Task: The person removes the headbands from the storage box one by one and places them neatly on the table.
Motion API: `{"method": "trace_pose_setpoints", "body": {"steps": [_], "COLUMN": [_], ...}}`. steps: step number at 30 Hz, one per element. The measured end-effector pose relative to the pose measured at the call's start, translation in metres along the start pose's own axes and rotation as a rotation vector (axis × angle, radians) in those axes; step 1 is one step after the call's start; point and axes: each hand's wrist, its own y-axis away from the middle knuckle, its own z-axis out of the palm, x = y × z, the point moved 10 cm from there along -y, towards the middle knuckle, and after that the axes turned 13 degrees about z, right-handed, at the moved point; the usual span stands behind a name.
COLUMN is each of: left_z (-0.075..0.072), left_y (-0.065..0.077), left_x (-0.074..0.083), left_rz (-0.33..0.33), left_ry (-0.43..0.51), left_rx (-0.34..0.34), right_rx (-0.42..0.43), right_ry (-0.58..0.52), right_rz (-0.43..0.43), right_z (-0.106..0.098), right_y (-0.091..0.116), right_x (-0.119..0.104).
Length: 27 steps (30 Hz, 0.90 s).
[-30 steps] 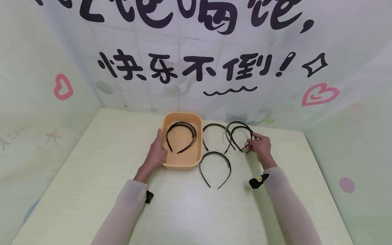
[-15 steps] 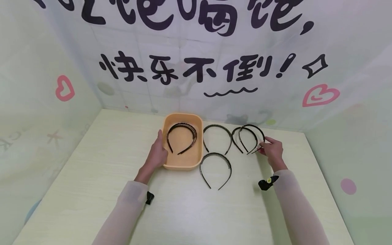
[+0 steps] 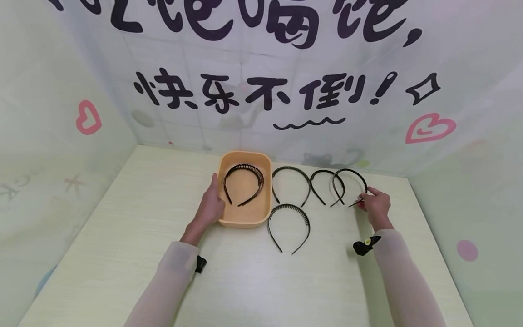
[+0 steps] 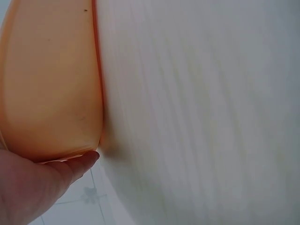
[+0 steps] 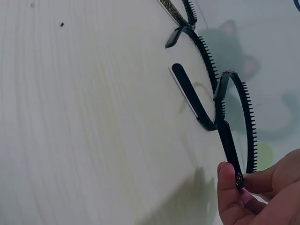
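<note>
My right hand (image 3: 377, 206) pinches a thin black toothed headband (image 3: 348, 170) near one end, between thumb and fingers. That headband stands tilted and overlaps another black headband (image 3: 324, 171) in the head view. In the right wrist view, the fingertips (image 5: 226, 176) are at the end of its dark arm, its row of teeth facing outward. My left hand (image 3: 210, 204) rests against the left side of an orange plastic tray (image 3: 245, 215), fingers straight along the outer wall. Black headbands (image 3: 245, 166) lie nested inside the tray.
Right of the tray lies a toothed headband (image 3: 291, 168), with one more headband (image 3: 288, 206) in front of it. A printed curtain (image 3: 229, 131) hangs behind the pale wooden table (image 3: 253, 281) and along both sides.
My right hand has moved to the right with the pinched headband, drawing it away from the one it overlapped. The left hand and tray have stayed in place.
</note>
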Motion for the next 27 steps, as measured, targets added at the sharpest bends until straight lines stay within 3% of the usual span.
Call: {"method": "trace_pose_setpoints", "body": {"steps": [16,27], "left_z": [0.000,0.000], "left_y": [0.002,0.002], "left_x": [-0.001,-0.001], "left_rz": [-0.007,-0.011], "left_ry": [0.008,0.012], "left_rx": [-0.002,0.006], "right_rx": [0.094,0.120], "right_ry": [0.054,0.067], "right_rz": [0.068,0.079], "right_z": [-0.039,-0.044], "right_y": [-0.021,-0.033], "right_x": [-0.002,0.001]}}
